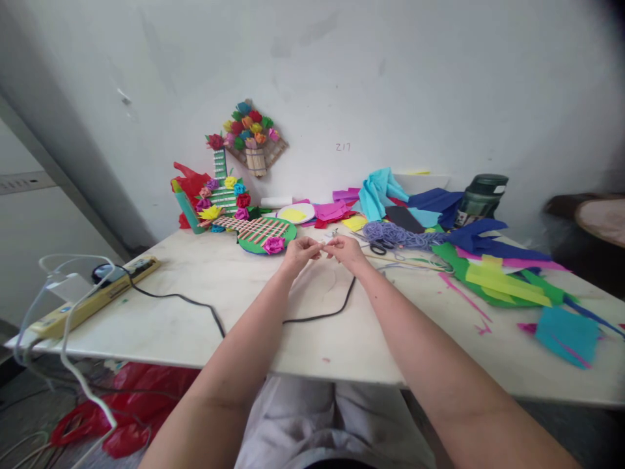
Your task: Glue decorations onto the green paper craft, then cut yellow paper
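Left hand (303, 250) beside right hand (344, 251) — wall (351, 91) reads "217".

Pale table (170, 329) bearing yellow power strip (55, 320), black cord (181, 296), scissors (377, 248), purple yarn (403, 236), coloured paper (566, 333)

On the left of the table (161, 332) I see a yellow power strip (96, 303) beside a white adapter (69, 287), with a red bag (141, 397) on the floor below. Far right, I make out a dark green bottle (478, 203).
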Available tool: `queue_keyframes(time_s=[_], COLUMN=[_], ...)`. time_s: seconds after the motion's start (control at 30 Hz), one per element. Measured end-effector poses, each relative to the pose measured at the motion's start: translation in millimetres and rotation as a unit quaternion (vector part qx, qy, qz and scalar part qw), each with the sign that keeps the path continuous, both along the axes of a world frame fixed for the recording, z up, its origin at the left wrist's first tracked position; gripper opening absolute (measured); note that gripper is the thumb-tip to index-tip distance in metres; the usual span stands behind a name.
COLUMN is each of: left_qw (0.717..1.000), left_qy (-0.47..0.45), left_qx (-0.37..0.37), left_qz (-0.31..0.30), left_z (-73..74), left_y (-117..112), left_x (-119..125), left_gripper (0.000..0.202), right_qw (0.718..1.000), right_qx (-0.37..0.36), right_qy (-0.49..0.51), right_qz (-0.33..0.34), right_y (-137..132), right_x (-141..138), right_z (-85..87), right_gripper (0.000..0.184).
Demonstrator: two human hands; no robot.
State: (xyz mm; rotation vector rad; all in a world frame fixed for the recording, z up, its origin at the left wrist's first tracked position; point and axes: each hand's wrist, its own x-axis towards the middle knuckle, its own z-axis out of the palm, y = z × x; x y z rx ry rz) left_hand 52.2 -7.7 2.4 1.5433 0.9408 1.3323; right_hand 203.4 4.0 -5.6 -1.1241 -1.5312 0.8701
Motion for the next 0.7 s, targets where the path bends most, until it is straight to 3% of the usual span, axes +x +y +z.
queue_keyframes(time_s=[0.2, 0.43, 0.7], left_qw=[1.000, 0.994, 0.992], left_qy=[0.019, 0.071, -0.057], left_qx=[0.021, 0.023, -0.115], left_qz=[-0.006, 0.080, -0.008], left_z=[1.6, -4.7, -5.3], left_y=[-1, 8, -2], left_x=[1, 9, 11], left_gripper=[0.031, 0.030, 0.031], right_qw=[1.000, 1.000, 0.991], right_qx=[0.000, -0.005, -0.057], right_qy=[0.005, 0.016, 0.116], right_qz=[0.016, -0.004, 0.040], right_y=[-3, 2, -16], right_x=[-1, -7, -15], right_z=[1.9, -3.2, 11.3], right_gripper=[0.029, 0.029, 0.020])
